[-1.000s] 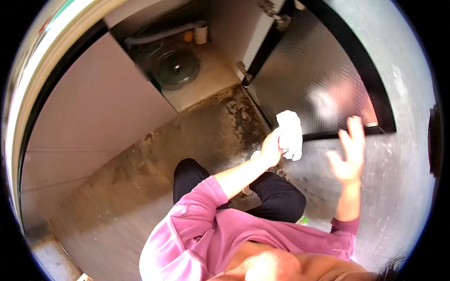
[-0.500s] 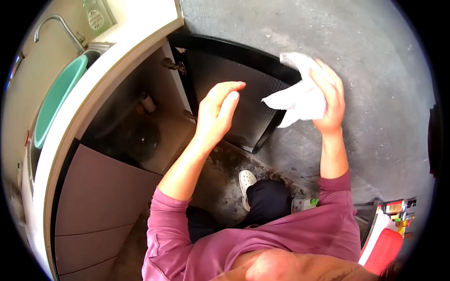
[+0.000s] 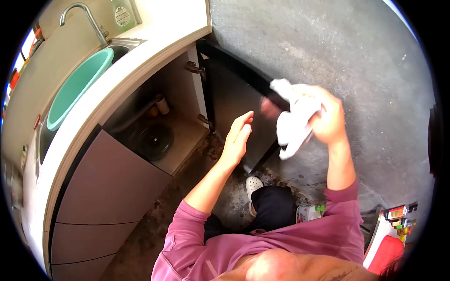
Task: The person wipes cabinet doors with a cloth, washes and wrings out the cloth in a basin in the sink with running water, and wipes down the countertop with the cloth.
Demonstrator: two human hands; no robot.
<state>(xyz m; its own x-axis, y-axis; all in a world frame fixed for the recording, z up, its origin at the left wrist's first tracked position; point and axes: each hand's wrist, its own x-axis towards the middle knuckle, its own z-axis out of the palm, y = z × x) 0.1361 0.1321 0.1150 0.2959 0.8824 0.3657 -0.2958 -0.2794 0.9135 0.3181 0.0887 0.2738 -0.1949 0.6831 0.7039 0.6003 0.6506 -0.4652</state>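
My right hand (image 3: 329, 114) is closed around a crumpled white cloth (image 3: 296, 124), which hangs in front of the open cabinet door (image 3: 228, 89). Beside the inner face of that dark door is my left hand (image 3: 237, 140), empty, fingers stretched out and thumb alongside. A blurred pinkish patch on the door near the cloth looks like a reflection. Left of the door, the cabinet floor (image 3: 185, 147) bears a dark round lid-like thing (image 3: 155, 140) and a pale cylinder (image 3: 162, 105).
Above the cabinet runs a white counter (image 3: 126, 65) with a sink, a faucet (image 3: 89, 16), a green basin (image 3: 77, 89) and a bottle (image 3: 123, 18). A grey wall (image 3: 375, 93) is at the right. Near my feet stands a white tub (image 3: 307, 213).
My view has shifted, moving the cabinet rightward and down. My left hand has moved lower, its fingers straighter. The cloth has bunched up more in my right hand.
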